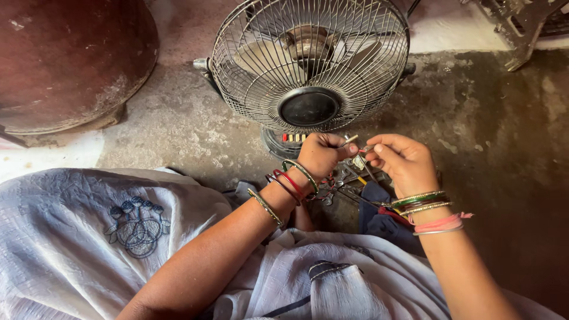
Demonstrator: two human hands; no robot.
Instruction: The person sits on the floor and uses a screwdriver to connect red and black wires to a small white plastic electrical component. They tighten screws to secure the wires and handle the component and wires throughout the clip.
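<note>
My left hand is closed around a thin metal tool or rod whose tip sticks out toward my right hand. My right hand pinches a small metal part with its fingertips, close against the tool's tip. Both wrists carry several coloured bangles. The hands meet just in front of the base of a table fan with a wire grille, which stands on the concrete floor.
Loose metal tools and small parts lie on the floor under my hands, beside a dark blue cloth. A large rusty round vessel stands at the far left. White embroidered fabric covers my lap. A metal frame stands at the top right.
</note>
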